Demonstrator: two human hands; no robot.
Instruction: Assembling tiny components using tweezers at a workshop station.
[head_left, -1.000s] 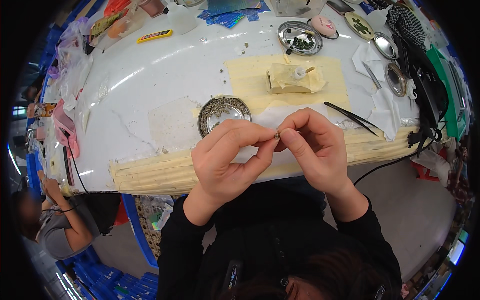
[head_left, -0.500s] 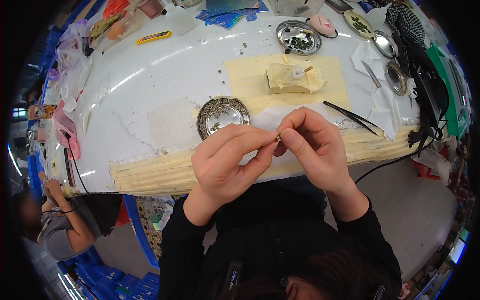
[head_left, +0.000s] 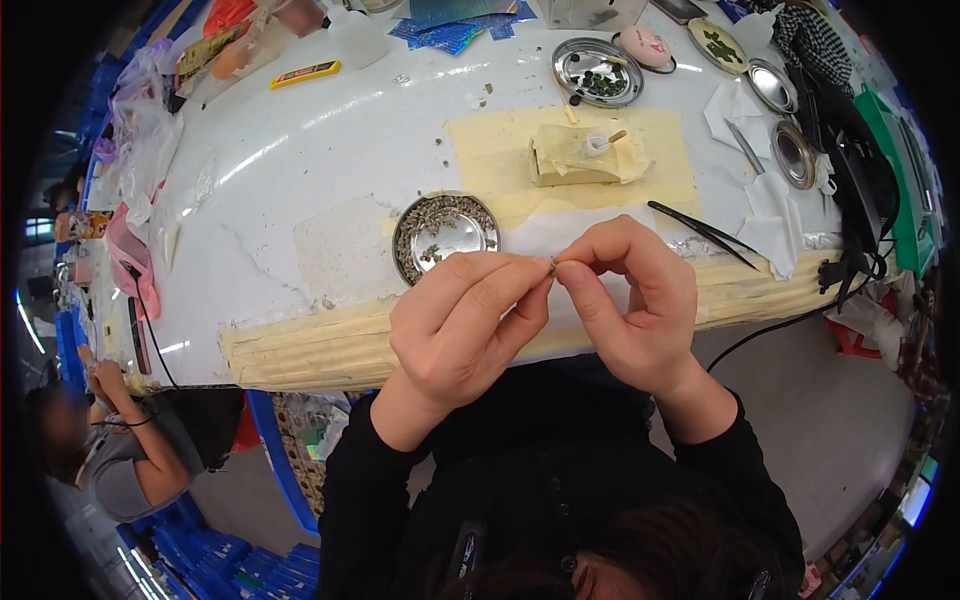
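My left hand (head_left: 462, 318) and my right hand (head_left: 634, 300) meet fingertip to fingertip above the table's padded front edge. Both are closed in a pinch around one tiny piece, mostly hidden by the fingers and too small to name. Just beyond my left hand sits a round metal dish (head_left: 398, 262) holding many small greyish-brown pieces, piled along its rim. To the right of my right hand, black tweezers (head_left: 703, 236) lie on the table. Behind my hands stands a tape-covered block (head_left: 560, 172) with a small white cup (head_left: 597, 145) and a short stick on it.
A metal plate of dark green pieces (head_left: 600, 84) sits at the back, beside a pink rounded object (head_left: 645, 47). White tissues (head_left: 772, 225) and round metal lids (head_left: 793, 155) lie on the right. A yellow box (head_left: 305, 75) is back left. Another person (head_left: 140, 450) sits at far left.
My fingertips have drawn closer together around the tiny piece, covering more of it. My right hand has turned slightly; the things on the table are unmoved.
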